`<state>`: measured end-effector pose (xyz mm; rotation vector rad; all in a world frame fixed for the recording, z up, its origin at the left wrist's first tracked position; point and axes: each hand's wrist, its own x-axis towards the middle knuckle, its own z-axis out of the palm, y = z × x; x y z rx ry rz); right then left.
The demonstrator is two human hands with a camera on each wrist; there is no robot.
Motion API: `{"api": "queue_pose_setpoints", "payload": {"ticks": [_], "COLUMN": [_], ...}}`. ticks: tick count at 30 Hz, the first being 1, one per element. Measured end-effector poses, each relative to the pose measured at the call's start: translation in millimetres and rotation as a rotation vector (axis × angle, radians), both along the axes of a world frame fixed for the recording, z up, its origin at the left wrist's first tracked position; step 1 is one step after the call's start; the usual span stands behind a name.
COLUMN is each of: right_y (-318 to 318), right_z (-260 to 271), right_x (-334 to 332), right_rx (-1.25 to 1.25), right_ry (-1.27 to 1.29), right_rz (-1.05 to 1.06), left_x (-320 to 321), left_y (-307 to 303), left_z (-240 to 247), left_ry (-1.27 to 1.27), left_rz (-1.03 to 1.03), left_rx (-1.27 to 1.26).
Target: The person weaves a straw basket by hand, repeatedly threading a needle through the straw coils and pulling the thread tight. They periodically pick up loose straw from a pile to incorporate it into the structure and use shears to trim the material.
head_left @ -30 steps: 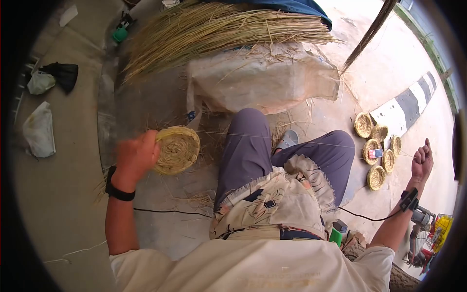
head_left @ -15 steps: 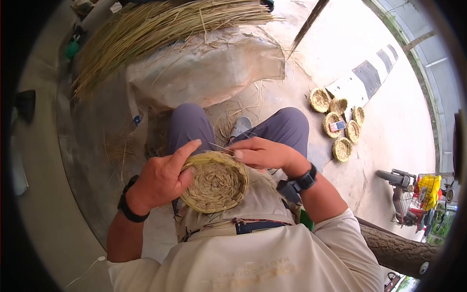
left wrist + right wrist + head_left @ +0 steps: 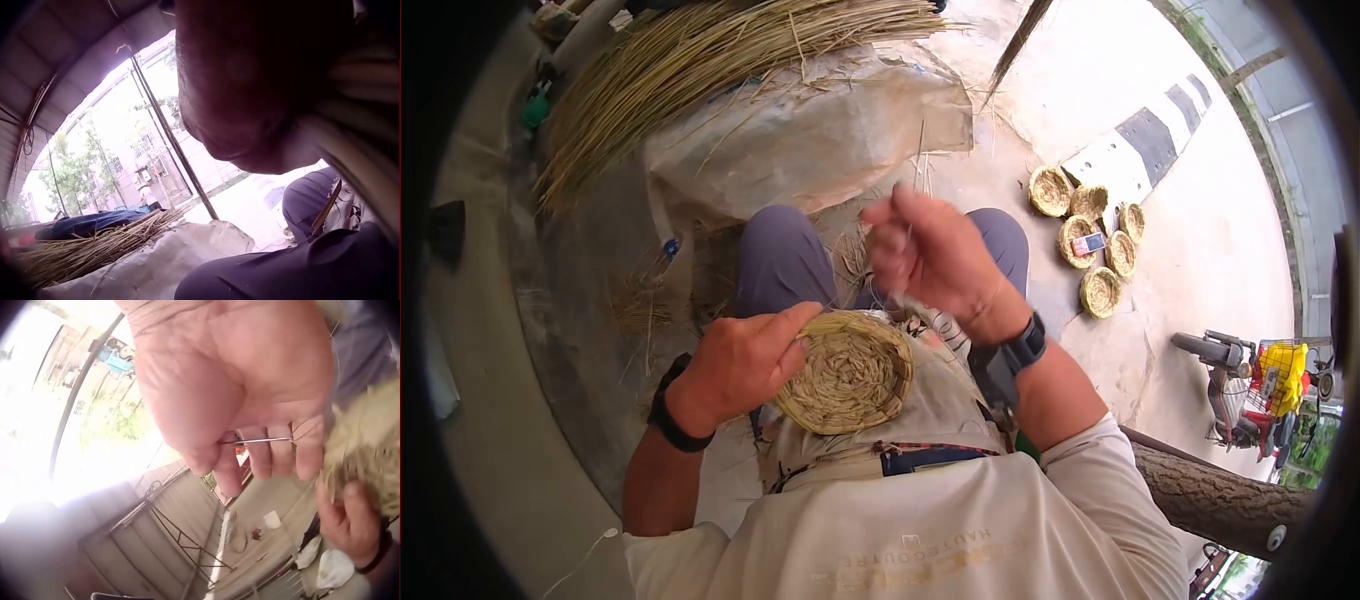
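A round, shallow woven straw basket (image 3: 855, 372) sits over the person's lap, its hollow side facing up. The left hand (image 3: 745, 362) grips its left rim, thumb toward the inside and fingers on the outer wall. Above and right of the basket, the right hand (image 3: 930, 250) is raised with its palm turned inward. A thin metal needle (image 3: 256, 441) is pinched between thumb and fingers in the right wrist view, with thread at its end. In the left wrist view, the basket (image 3: 362, 162) shows only as a blurred edge at the right.
Several finished-looking straw baskets (image 3: 1100, 292) stand on the ground to the right, one holding a small box (image 3: 1089, 244). Long straw stalks (image 3: 730, 75) lie on a pale plastic sheet (image 3: 830, 140) ahead. A tree trunk (image 3: 1210, 500) and a parked scooter (image 3: 1250, 390) are at the right.
The right hand came in from far right, where a thread stretched to the basket, down to the rim, then lifted up. The left hand brought the basket from the left to the lap.
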<state>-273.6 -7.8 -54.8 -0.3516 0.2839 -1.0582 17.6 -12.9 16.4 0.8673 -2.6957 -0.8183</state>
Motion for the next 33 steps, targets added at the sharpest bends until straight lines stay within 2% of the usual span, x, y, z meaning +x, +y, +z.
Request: {"api": "queue_pose_setpoints", "payload": {"ticks": [1, 2, 3, 6, 7, 10, 11, 17, 19, 20, 23, 25, 26, 27, 28, 29, 30, 32, 33], "right_y": [-11.4, -18.6, -7.6, 19.9, 31.5, 40.3, 42.3, 57.3, 61.1, 62.5, 36.2, 6.1, -0.1, -1.6, 0.0, 7.4, 26.0, 51.7, 61.5], "right_z": [-23.8, -15.1, -4.3, 26.6, 28.1, 43.8, 41.9, 32.7, 10.5, 3.3, 14.9, 39.6, 59.2, 70.5, 70.3, 78.3, 94.9, 102.8, 72.3], "right_x": [-20.2, -21.7, -19.4, 1.4, 12.0, 16.9, 16.3, 5.9, 4.8, 3.5, -30.8, -6.4, 15.2, 34.7, 57.3, 75.1, 84.0, 96.7, 97.3], "right_rx": [0.045, 0.084, 0.14, -0.43, -0.637, -0.734, -0.79, -0.667, -0.484, -0.395, 0.121, 0.099, -0.027, -0.152, -0.678, -1.211, -1.475, -1.595, -1.454], "right_ry": [-0.02, -0.037, 0.383, 1.239, 1.343, 1.453, 1.459, 1.466, 1.328, 1.253, 0.494, 0.336, 0.365, 0.389, 0.589, 0.77, 1.039, 1.108, 0.922], "right_rz": [0.026, 0.053, -0.014, 0.137, 0.061, 0.052, -0.009, -0.002, -0.131, -0.194, -0.289, -0.513, -0.456, -0.394, -0.396, -0.375, -0.13, 0.11, 0.081], "left_x": [2.1, 3.8, 4.8, 9.7, 11.2, 21.6, 25.0, 21.2, 13.4, 10.5, 5.3, -1.8, -6.2, -9.3, -8.5, -6.9, -5.3, 2.2, 6.7], "left_y": [1.7, 2.0, 0.3, 4.4, 6.5, 8.1, 9.2, 22.9, 24.2, 24.3, 20.7, 18.4, 16.5, 15.1, 13.0, 13.3, 13.8, 20.8, 22.2], "left_z": [0.1, 0.3, 0.1, 4.4, 9.7, 5.7, 1.6, -25.4, -28.5, -28.9, -28.8, -22.3, -19.8, -20.1, -21.7, -19.9, -17.9, -15.5, -20.0], "left_ry": [-0.019, -0.036, -0.039, -0.071, -0.093, -0.046, -0.01, 0.113, 0.123, 0.125, 0.143, 0.124, 0.115, 0.195, 0.272, 0.261, 0.25, 0.072, 0.1], "left_rz": [-0.01, -0.019, -0.035, -0.035, -0.021, 0.016, 0.029, 0.125, 0.139, 0.147, 0.106, 0.073, 0.056, -0.01, -0.073, -0.071, -0.068, 0.084, 0.125], "left_rx": [-0.023, -0.052, -0.06, -0.041, -0.018, 0.07, 0.102, 0.15, 0.142, 0.136, 0.063, 0.034, 0.018, -0.138, -0.293, -0.295, -0.298, 0.012, 0.062]}}
